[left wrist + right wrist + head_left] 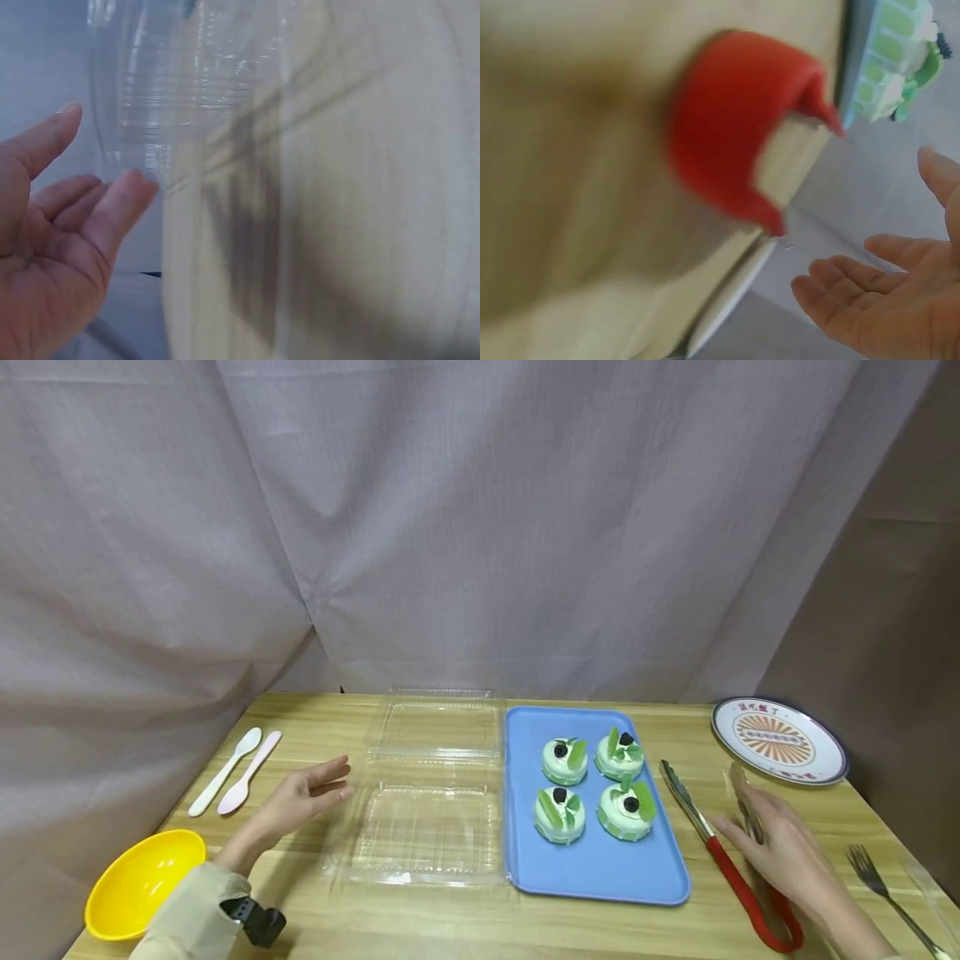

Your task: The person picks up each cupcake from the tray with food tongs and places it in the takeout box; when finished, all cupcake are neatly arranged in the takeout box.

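Observation:
In the head view my left hand [300, 802] hovers at the left side of a clear plastic clamshell box [427, 878], which lies opened out with its lid toward the curtain. The left wrist view shows that hand's fingers loosely spread, holding nothing, close to the box's edge [139, 82]. My right hand [783, 847] hangs over the tongs [731, 872], which have red handles and metal arms, and hides part of one arm. Seen from the right wrist, its fingers are relaxed and apart from the red handle [724, 120]. Several green cakes [560, 816] with dark berries sit on a blue tray [592, 881] between the hands.
A yellow bowl [146, 881] stands at the front left, with a white spoon [225, 772] and a pink spoon [251, 772] behind it. At the right are a patterned plate [821, 747] and a fork [877, 881]. A grey curtain [480, 527] hangs behind the table.

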`<state>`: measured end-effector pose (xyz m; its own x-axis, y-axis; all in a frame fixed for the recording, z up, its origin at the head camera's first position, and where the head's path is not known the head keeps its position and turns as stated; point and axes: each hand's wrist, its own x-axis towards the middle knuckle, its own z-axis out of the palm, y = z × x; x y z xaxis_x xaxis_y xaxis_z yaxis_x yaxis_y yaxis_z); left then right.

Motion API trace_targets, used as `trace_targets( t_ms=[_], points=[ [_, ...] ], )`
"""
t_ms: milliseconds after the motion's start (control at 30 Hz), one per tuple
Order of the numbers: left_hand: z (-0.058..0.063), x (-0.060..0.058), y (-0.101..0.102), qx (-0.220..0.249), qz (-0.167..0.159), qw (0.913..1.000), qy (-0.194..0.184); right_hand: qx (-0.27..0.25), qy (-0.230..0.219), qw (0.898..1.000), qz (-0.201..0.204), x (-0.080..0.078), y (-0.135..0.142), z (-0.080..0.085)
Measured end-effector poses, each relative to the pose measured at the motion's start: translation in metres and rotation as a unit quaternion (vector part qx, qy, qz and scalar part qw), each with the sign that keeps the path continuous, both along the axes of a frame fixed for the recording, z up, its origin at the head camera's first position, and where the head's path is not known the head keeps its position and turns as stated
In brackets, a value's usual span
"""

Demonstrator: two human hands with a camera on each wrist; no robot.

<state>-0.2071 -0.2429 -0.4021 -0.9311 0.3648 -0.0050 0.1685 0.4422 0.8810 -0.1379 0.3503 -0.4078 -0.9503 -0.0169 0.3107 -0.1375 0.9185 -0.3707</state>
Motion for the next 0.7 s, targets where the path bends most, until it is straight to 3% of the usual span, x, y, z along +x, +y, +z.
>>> trace_targets(
  t_ms=[233,533,700],
  points=[
    [-0.0066,-0.0027,-0.0024,0.047,0.005,0.9982,-0.036,0.027,-0.089,0.996,-0.012,0.0045,0.0133,-0.0070],
    [-0.0091,-0.0084,0.0028,0.089,-0.013,0.9948,-0.049,0.032,-0.090,0.995,-0.019,0.0053,0.0103,-0.0086],
    [-0.0114,-0.0058,0.0015,0.099,-0.003,0.9940,-0.048,0.036,-0.127,0.991,-0.032,0.0012,0.0109,-0.0079]
  ],
)
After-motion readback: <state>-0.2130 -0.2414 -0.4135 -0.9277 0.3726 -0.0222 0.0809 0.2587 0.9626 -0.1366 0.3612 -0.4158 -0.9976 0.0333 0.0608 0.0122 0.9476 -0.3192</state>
